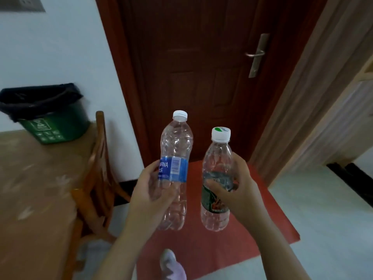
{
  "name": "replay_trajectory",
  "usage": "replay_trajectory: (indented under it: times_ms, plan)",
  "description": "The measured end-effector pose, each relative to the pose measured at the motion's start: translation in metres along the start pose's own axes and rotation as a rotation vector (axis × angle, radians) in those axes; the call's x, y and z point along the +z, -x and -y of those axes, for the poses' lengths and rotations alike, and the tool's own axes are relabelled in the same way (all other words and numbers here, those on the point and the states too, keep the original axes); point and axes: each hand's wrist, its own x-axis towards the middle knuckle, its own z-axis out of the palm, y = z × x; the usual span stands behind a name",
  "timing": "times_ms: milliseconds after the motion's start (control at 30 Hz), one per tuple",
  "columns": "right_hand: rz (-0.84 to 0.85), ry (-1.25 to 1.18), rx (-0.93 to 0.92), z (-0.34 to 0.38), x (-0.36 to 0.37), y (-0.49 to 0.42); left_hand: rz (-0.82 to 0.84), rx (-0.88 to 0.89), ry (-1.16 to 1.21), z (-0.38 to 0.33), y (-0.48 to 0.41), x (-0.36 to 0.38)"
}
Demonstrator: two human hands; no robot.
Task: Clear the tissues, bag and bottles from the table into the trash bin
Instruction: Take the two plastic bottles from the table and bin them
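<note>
My left hand (150, 196) grips a clear plastic bottle with a blue label (175, 150) and a white cap, held upright over the floor. My right hand (238, 190) grips a second clear bottle with a green label (217, 158) and a white cap, also upright, just to the right of the first. The two bottles do not touch. The green trash bin (53, 126), lined with a black bag, stands at the far left on the table's back corner against the white wall. No tissues or bag can be seen.
A brown table (30, 199) fills the lower left, with a wooden chair (99, 174) pushed against its right edge. A dark red door (201, 77) is ahead, a red mat (232, 239) lies under the bottles, and my foot (171, 265) shows at the bottom.
</note>
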Motion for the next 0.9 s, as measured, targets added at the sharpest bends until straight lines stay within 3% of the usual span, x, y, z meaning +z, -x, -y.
replay_trajectory:
  times_ms: [267, 433, 667, 900]
  plan:
    - [0.155, 0.011, -0.097, 0.009, 0.072, -0.148, -0.157, 0.039, 0.045, 0.017, -0.124, -0.045]
    - [0.293, -0.005, -0.194, 0.045, 0.147, -0.244, -0.344, 0.079, 0.053, 0.016, -0.198, -0.103]
    - [0.515, 0.016, -0.264, 0.054, 0.234, -0.32, -0.657, 0.056, 0.022, 0.034, -0.266, -0.17]
    - [0.636, -0.049, -0.348, 0.071, 0.29, -0.402, -0.812, 0.041, 0.0, 0.045, -0.316, -0.201]
